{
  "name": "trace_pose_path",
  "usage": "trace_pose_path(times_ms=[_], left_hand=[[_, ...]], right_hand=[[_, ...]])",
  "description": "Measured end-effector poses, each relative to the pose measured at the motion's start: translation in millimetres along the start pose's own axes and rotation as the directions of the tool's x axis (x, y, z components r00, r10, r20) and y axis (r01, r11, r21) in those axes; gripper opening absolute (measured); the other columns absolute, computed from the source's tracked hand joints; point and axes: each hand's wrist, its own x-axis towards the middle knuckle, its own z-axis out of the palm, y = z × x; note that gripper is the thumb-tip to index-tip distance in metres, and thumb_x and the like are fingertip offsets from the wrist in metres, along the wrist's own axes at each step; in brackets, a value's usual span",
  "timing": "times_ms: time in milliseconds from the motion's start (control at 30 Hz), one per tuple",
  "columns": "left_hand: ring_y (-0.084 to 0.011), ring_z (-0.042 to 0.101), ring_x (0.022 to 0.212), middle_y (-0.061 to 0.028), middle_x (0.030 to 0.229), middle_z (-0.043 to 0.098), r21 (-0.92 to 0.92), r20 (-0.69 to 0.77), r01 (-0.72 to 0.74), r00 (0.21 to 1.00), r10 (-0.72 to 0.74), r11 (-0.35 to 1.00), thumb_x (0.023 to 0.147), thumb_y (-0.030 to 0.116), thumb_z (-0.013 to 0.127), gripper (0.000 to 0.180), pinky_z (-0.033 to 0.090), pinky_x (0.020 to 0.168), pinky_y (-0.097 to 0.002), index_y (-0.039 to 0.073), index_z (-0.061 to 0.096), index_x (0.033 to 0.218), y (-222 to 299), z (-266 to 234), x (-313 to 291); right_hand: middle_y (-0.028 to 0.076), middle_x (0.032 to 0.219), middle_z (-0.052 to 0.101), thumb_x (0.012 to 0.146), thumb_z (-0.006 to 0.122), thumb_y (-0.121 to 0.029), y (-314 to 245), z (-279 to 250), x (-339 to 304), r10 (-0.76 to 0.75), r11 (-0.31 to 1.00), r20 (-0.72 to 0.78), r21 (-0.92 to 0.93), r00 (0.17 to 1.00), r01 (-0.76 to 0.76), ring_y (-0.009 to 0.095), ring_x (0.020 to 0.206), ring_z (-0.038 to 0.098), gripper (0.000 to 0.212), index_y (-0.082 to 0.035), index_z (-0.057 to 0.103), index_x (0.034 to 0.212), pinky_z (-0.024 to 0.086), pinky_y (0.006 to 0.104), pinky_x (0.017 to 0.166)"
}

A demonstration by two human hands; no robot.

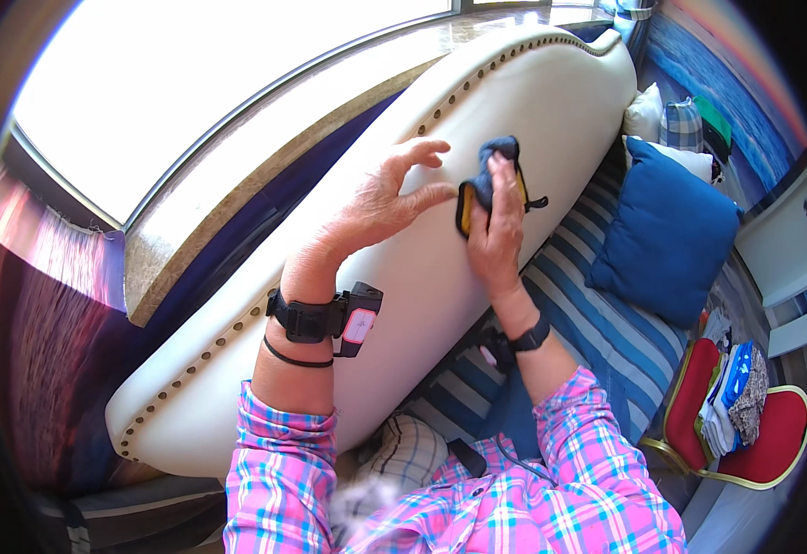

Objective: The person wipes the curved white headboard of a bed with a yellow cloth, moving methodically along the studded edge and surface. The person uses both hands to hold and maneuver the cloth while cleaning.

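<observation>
A blue-grey cleaning cloth (484, 187) with a yellow underside, black edging and a small black loop lies against the white padded backrest (412, 286). My right hand (499, 217) is closed over the cloth, fingers pressing it to the upholstery. To its left, my left hand (385, 198) is over the backrest with nothing in it, thumb and fingers apart and slightly curved. Whether its fingertips touch the surface I cannot tell. Brown round studs (436, 115) run along the backrest's edge.
Behind the backrest runs a stone windowsill (237, 189) under a bright window. On the right are a blue-striped bed or seat (597, 305), a blue cushion (666, 235) and smaller pillows (643, 113). Folded clothes (731, 397) rest on a red chair (777, 429).
</observation>
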Motion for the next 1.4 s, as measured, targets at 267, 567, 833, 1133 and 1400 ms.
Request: trace_pose_path(times_ms=[267,567,833,1133,1400], left_hand=[[-0.0186,0.076,0.112,-0.0091,0.114,0.08,0.05,-0.355,0.046,0.935,-0.026,0.998,0.102,0.034,0.078,0.04,0.059,0.099,-0.0374,0.01,0.072,0.134,11.5,1.2,5.6],[-0.0293,0.075,0.103,-0.0185,0.111,0.077,0.199,-0.468,-0.039,0.874,0.13,0.979,0.1,0.031,0.077,0.038,0.059,0.091,-0.0409,0.004,0.072,0.126,9.8,2.6,10.4],[-0.0357,0.07,0.114,-0.0197,0.122,0.072,0.195,-0.3,-0.003,0.952,0.062,0.981,0.099,0.033,0.078,0.042,0.056,0.099,-0.0456,0.008,0.07,0.131,12.2,20.7,5.2],[-0.0412,0.047,0.15,-0.0207,0.153,0.056,0.574,0.013,-0.229,0.962,0.271,0.786,0.088,0.024,0.084,0.06,0.033,0.129,-0.0519,0.012,0.064,0.143,24.8,75.4,-3.5],[-0.041,0.032,0.16,-0.0225,0.163,0.046,0.591,0.281,-0.307,0.945,0.167,0.746,0.086,0.031,0.085,0.07,0.014,0.135,-0.0591,0.015,0.061,0.15,19.4,108.7,-15.4]], right_hand=[[0.018,0.16,0.054,0.092,0.067,-0.012,-69.5,-22.0,-47.5,-0.35,0.932,0.342,0.216,0.872,0.29,0.041,0.153,0.047,0.061,-0.009,0.057,0.153,0.032,0.0551,0.127],[0.019,0.143,0.062,0.09,0.074,-0.018,-49.1,19.8,50.8,-0.168,0.977,0.266,-0.084,0.949,0.196,0.04,0.142,0.052,0.054,-0.003,0.062,0.141,0.034,0.0561,0.124],[0.018,0.155,0.055,0.09,0.07,-0.022,-88.2,-10.7,-53.1,-0.349,0.929,0.333,0.244,0.876,0.278,0.041,0.152,0.044,0.06,-0.01,0.059,0.148,0.031,0.0569,0.126],[0.029,0.169,0.036,0.11,0.051,-0.03,-22.0,-0.8,-127.6,0.276,0.95,-0.088,0.177,0.957,-0.258,0.049,0.157,0.034,0.062,0.002,0.04,0.161,0.024,0.0541,0.129],[0.031,0.171,0.029,0.114,0.049,-0.036,-25.8,-2.4,-150.9,0.32,0.92,-0.016,0.243,0.947,-0.307,0.05,0.16,0.026,0.065,0.002,0.033,0.164,0.023,0.0581,0.129]])
